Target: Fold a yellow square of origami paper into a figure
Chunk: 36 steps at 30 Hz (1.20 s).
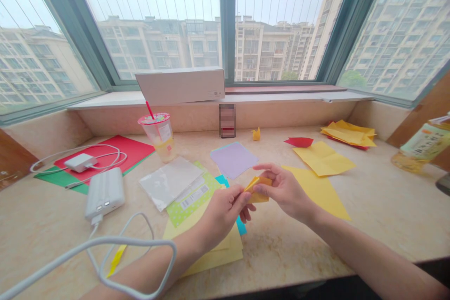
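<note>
Head view: our left hand and right hand pinch one folded paper between them.
We hold it nearer us than the purple sheet; left of that sheet stands the cup.

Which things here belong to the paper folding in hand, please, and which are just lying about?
Likely belonging: folded yellow paper, held by left hand and right hand; yellow sheets; purple sheet.

Just lying about, it seems: cup; power bank; charger; bottle; white box.
</note>
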Tool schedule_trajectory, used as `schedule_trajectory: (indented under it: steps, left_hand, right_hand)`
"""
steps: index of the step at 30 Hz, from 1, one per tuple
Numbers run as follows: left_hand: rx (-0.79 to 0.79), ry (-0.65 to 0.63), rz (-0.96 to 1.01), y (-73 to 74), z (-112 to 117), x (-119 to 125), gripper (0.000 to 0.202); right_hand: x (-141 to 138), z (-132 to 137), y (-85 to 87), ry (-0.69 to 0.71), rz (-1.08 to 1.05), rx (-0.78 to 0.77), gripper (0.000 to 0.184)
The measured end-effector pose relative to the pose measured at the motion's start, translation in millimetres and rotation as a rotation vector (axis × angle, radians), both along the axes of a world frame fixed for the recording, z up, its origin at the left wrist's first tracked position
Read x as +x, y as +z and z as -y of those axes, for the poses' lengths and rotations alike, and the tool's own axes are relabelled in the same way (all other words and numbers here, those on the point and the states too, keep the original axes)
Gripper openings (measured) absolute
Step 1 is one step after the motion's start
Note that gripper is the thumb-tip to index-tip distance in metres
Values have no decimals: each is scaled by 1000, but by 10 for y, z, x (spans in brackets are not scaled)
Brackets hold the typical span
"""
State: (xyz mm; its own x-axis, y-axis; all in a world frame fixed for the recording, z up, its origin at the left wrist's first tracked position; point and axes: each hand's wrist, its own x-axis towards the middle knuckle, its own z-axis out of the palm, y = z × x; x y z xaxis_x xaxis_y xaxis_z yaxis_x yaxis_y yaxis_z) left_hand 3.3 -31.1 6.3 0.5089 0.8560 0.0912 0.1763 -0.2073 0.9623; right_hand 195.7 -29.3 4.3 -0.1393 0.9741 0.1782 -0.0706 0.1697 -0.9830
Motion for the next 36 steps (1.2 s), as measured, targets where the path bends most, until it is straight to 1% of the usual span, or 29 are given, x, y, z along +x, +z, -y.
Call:
schedule_trajectory:
  steps: [3, 6, 8, 10, 11, 13, 14, 16, 18, 19, 21, 22, 23, 25, 27, 31, 36]
  left_hand:
    - [-96, -65, 20, -17, 39, 15, 45]
    - [-201, -180, 28, -40, 56, 26, 48]
    - [-185, -209, 23, -56, 49, 27, 51]
    - [-108, -159, 23, -72, 35, 24, 52]
    - [-68, -125, 19, -79, 28, 23, 51]
    - [-18, -87, 8, -91, 20, 27, 50]
    - [-15, -87, 8, -94, 20, 32, 50]
    - [-39, -97, 30, -87, 23, 50, 51]
    - [-92, -86, 94, -67, 29, 72, 50]
    - [-121, -70, 135, -54, 30, 81, 49]
    - [-170, -22, 210, -31, 29, 95, 48]
    - [-187, 2, 238, -23, 27, 98, 47]
    - [-196, 25, 256, -17, 25, 100, 46]
    - [-197, 57, 273, -11, 24, 102, 45]
    - [-183, 74, 277, -8, 31, 106, 43]
    - [-153, 60, 280, -3, 52, 116, 40]
    - [-210, -24, 282, -16, 48, 115, 38]
  right_hand:
    - [17, 41, 48, 21, 81, 17, 42]
    - [13, 93, 94, 73, 142, 38, 42]
    - [5, 106, 105, 74, 140, 55, 43]
    - [2, 100, 98, 58, 110, 54, 38]
    - [3, 93, 89, 49, 108, 47, 32]
    - [1, 84, 69, 16, 150, 43, 22]
    - [-3, 84, 61, -10, 186, 52, 21]
    - [-17, 91, 48, -84, 249, 94, 22]
    - [-33, 100, 44, -169, 268, 161, 18]
    - [-37, 102, 44, -210, 272, 206, 20]
    - [-35, 98, 49, -284, 297, 313, 33]
    - [-31, 95, 53, -311, 324, 366, 37]
    - [-26, 93, 56, -329, 355, 413, 36]
    - [-21, 92, 59, -345, 407, 479, 27]
    - [-30, 98, 52, -334, 432, 511, 23]
    - [-62, 111, 20, -333, 450, 523, 29]
    - [-60, 95, -25, -341, 487, 584, 31]
